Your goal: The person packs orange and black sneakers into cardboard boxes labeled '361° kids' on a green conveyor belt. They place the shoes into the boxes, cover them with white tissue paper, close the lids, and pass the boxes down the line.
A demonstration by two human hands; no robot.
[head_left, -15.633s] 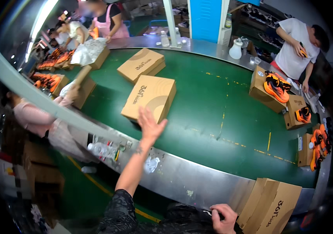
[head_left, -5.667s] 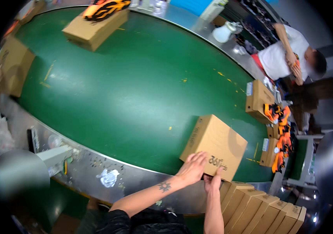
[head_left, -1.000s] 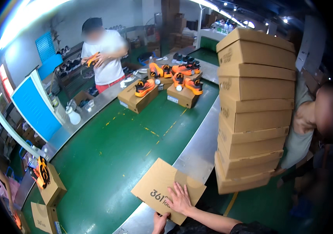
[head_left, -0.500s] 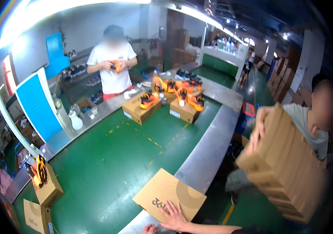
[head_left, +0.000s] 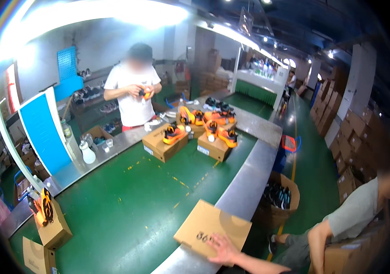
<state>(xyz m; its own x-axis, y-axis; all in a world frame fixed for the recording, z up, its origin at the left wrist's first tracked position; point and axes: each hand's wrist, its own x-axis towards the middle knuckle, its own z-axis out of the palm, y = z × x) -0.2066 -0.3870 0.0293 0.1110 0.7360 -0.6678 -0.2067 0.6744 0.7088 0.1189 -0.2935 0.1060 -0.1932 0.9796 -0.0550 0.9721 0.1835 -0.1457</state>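
My right hand (head_left: pixel 222 249) lies flat on the lid of a closed brown shoebox (head_left: pixel 220 219), its fingers spread. The shoebox rests across the metal edge (head_left: pixel 239 187) of the green conveyor (head_left: pixel 126 210), partly over the green surface. Its lid bears dark printing. My left hand is out of the picture.
Orange-and-black shoes (head_left: pixel 174 134) sit on shoeboxes (head_left: pixel 163 148) farther along the conveyor. Another orange shoe (head_left: pixel 45 208) tops a box at left. Opposite, a person (head_left: pixel 133 91) handles an orange shoe. At right, a person (head_left: pixel 357 214) bends over cartons, near an open carton of shoes (head_left: pixel 290 196).
My left hand has left the picture. The shoebox under my right hand appears farther right. The person at right has gone from holding up a tall stack of boxes to bending low.
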